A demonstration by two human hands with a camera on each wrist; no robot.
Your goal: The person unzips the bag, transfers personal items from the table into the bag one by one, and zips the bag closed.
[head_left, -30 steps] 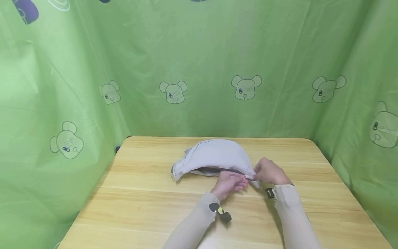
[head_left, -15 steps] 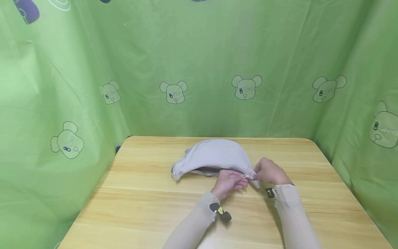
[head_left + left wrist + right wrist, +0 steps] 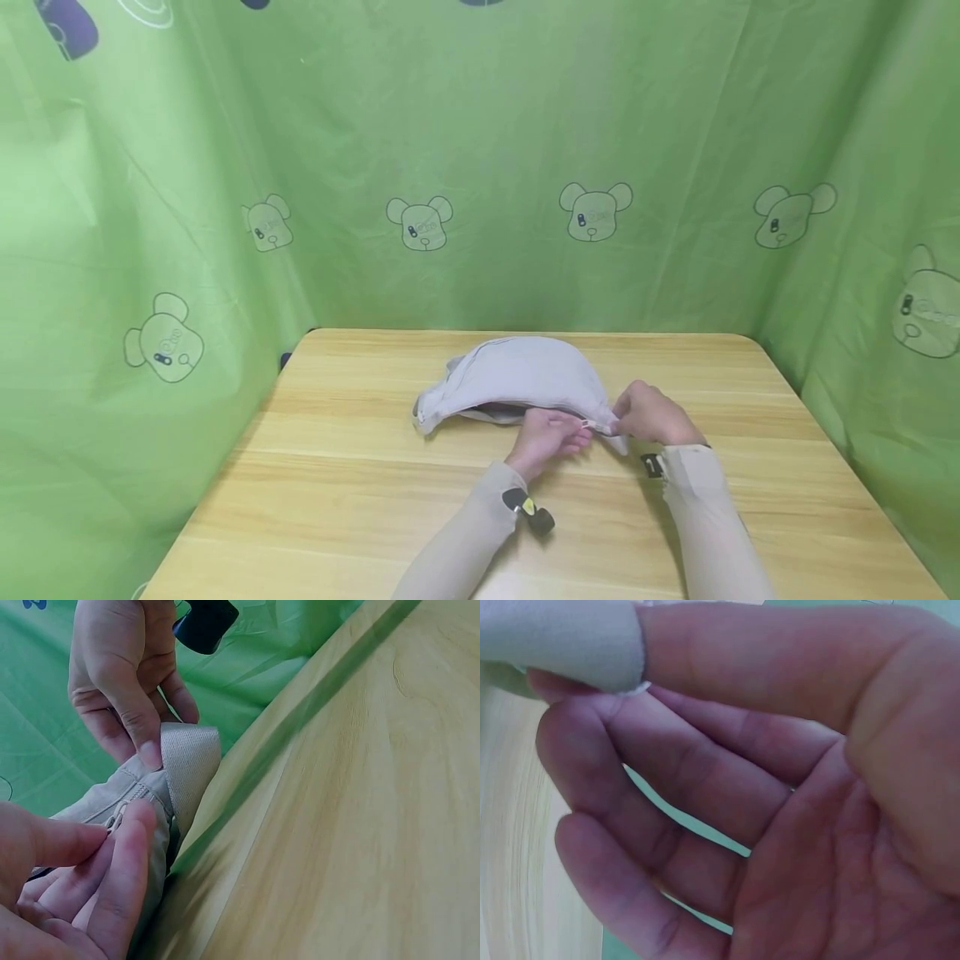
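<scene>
A pale grey waist bag (image 3: 525, 371) lies on the table with its zipped mouth partly open along the front. My left hand (image 3: 546, 442) pinches the zipper pull (image 3: 118, 815) between thumb and index finger, near the bag's right end. At that end, my right hand (image 3: 654, 414) grips the corner beside a folded webbing strap (image 3: 191, 761). Seen from the right wrist, the pale fabric (image 3: 570, 645) is held between thumb and fingers, the other fingers curled below it. The bag's inside is dark and its contents cannot be made out.
The wooden table (image 3: 337, 500) has rounded far corners. Green curtains (image 3: 495, 125) with bear-head prints hang behind it and along both sides. A dark wrist-worn camera (image 3: 536, 517) sits at the left cuff.
My left hand has shifted slightly left with the zipper pull, away from the bag's right end. The right hand stays where it was on the corner.
</scene>
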